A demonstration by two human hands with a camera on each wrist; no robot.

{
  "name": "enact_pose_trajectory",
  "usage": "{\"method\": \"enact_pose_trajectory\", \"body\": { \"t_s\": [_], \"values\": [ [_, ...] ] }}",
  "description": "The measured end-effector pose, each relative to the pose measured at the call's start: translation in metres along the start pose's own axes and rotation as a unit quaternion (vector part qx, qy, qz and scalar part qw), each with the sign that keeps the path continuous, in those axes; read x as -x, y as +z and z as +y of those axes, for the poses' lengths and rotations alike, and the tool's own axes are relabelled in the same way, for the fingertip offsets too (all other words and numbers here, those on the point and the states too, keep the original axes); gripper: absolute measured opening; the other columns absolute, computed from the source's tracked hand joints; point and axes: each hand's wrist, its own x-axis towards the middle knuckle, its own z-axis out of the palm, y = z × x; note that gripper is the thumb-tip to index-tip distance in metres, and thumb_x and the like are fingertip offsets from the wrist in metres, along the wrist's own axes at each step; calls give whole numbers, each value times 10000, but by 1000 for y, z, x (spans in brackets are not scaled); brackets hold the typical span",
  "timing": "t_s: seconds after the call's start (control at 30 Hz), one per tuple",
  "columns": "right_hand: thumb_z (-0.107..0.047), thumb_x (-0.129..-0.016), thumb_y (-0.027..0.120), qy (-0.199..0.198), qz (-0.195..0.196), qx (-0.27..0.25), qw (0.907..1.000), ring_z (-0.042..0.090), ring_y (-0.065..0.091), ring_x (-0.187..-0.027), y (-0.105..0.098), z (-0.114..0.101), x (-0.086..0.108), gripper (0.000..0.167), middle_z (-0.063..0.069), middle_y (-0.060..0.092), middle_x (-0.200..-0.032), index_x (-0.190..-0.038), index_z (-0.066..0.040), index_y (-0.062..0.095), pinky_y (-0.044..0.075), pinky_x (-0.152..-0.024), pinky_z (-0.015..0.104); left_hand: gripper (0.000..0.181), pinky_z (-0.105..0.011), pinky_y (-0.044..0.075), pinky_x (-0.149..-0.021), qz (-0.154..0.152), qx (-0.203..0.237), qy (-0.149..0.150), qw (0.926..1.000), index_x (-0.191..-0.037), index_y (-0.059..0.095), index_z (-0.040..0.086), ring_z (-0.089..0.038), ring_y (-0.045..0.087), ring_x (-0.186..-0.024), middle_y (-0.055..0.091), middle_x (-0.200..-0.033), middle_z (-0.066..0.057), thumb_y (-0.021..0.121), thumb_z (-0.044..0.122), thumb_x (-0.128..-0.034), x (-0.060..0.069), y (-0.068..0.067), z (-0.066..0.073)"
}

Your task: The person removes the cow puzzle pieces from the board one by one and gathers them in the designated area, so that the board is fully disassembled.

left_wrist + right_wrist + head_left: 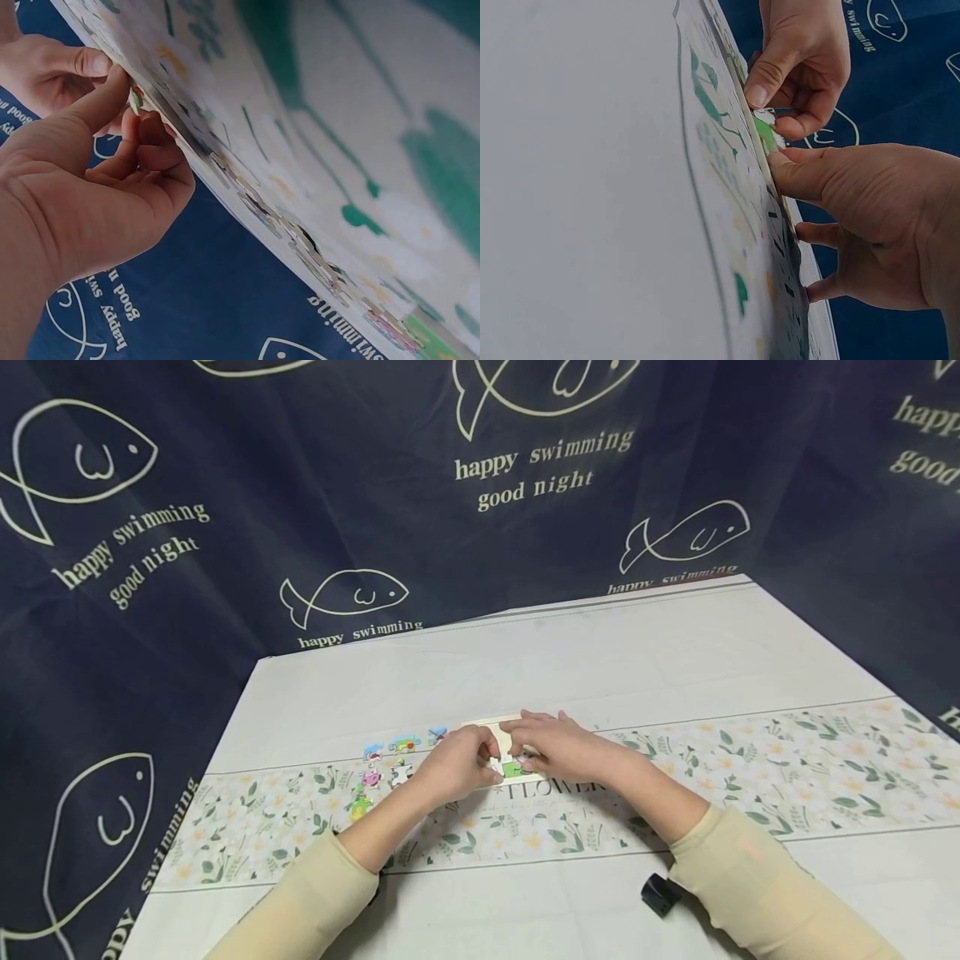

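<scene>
A shallow, pale puzzle tray (500, 737) lies on the tablecloth between my hands. Inside its near side is a green puzzle piece (513, 769), which also shows as a green patch (764, 133) in the right wrist view. My left hand (454, 762) pinches a small puzzle piece (136, 98) at the tray; the fingers hide most of it. My right hand (558, 746) rests over the tray's right part, its thumb touching the green piece and other fingers spread on the tray and the surface beside it.
Several loose, colourful puzzle pieces (406, 745) lie left of the tray, some partly behind the left hand. A flowered band (757, 768) crosses the white table (570, 656). A black object (660, 894) sits by the right sleeve. Dark fish-print curtains (420, 485) surround the table.
</scene>
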Motion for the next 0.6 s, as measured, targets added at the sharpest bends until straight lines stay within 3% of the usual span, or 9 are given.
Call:
{"method": "enact_pose_trajectory", "body": {
  "t_s": [0.2,0.4,0.6],
  "values": [
    [-188,-978,677,17,-9,-18,10000,387,255,-1486,-1,-1,1,106,81,426,-1566,-996,-231,581,142,-1080,764,220,-274,449,-603,135,67,270,9995,-917,607,114,-114,532,-639,598,-759,39,813,63,-857,0,0,-1],
    [-185,-979,678,-11,20,-26,10000,389,259,-1485,-1,-1,2,108,81,426,-1566,-1001,-234,585,148,-1074,770,177,-284,475,-645,349,116,490,9981,-863,626,141,-100,568,-690,629,-790,66,772,44,-889,-2,0,-4],
    [-190,-978,683,55,11,6,10000,370,261,-1488,0,-1,-1,103,60,426,-1568,-1006,-250,604,140,-1082,763,120,-290,468,-609,334,428,368,9978,-896,648,131,-112,560,-670,634,-800,51,719,43,-934,-1,-4,-9]
  ]
}}
